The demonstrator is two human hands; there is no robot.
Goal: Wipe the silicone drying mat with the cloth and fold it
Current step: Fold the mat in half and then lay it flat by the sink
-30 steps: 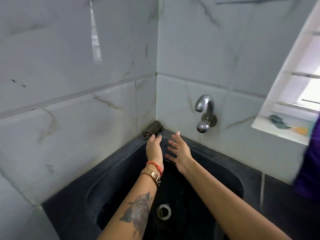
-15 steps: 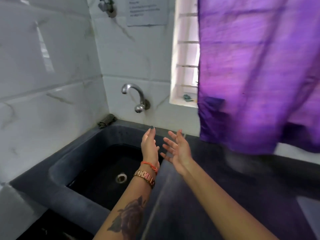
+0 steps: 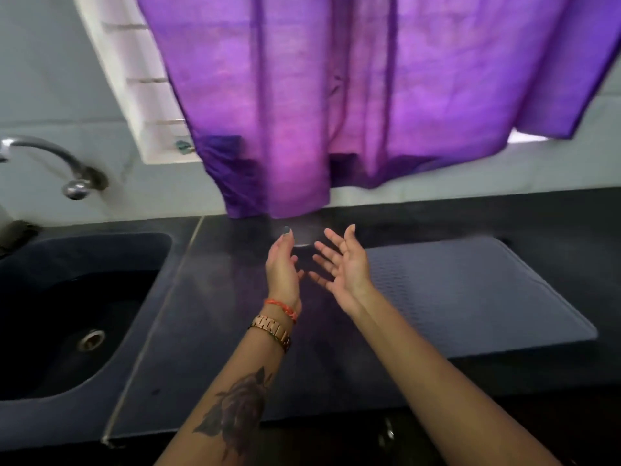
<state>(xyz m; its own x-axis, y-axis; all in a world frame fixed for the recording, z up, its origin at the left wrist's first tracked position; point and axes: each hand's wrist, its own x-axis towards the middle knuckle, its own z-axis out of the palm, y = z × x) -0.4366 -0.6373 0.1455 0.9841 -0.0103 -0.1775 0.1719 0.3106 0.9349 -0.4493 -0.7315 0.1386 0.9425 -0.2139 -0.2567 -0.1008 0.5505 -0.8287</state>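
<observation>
**Entry: silicone mat, lying right of both empty hands**

Silicone drying mat: grey, flat on the dark desk; long axis ran left to right along the desk edge; its left end sat just beside the right hand. Right hand: fingers spread, palm up, grip wide, holding nothing; the nearer of the two. Left hand: fingers straight, grip wide, empty; farther from the mat. Wiping cloth: could not be told apart in view; likely to be fetched first.
</observation>
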